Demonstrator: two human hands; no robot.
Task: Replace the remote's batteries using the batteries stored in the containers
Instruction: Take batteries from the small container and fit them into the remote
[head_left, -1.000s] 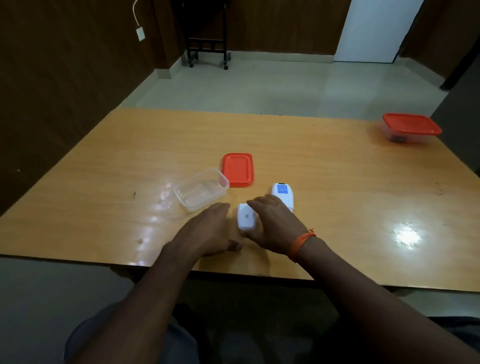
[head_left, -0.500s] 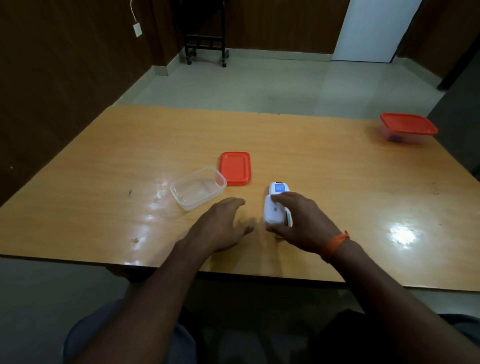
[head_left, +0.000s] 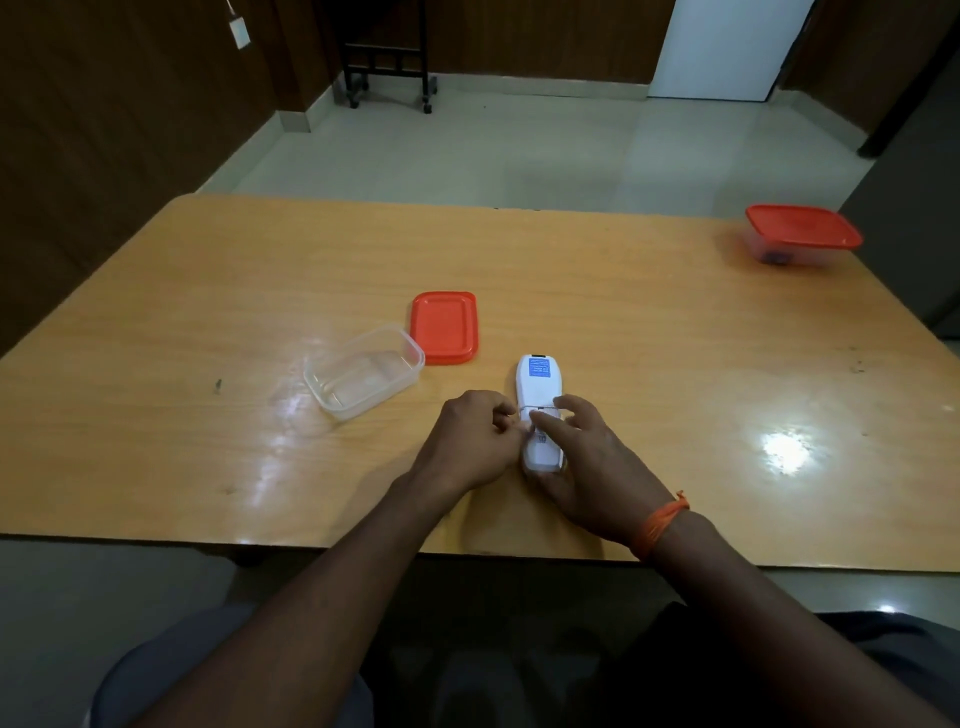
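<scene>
Head view: remote (head_left: 539, 395) lies back-up on tabletop (head_left: 649, 338), long axis running away from the person, blue label at far end. Battery cover (head_left: 543, 441) sits on the near half, seam across mid-body. Both hands on it: right hand (head_left: 589, 462) cradles the near end from the right, fingers spread, index pressing near the seam. Left hand (head_left: 475, 441) is curled, fingertips pinched at the remote's left edge by the seam. Right hand has more of the body, so prob. cover gets slid along the long axis to click shut.

White hard plastic, smooth, rounded. Clear open container (head_left: 363, 370) to the left looks empty, thin flexible plastic; its red lid (head_left: 444, 327) flat just behind. Lidded container (head_left: 802, 236) far right, well apart. Glossy wood-grain laminate.
</scene>
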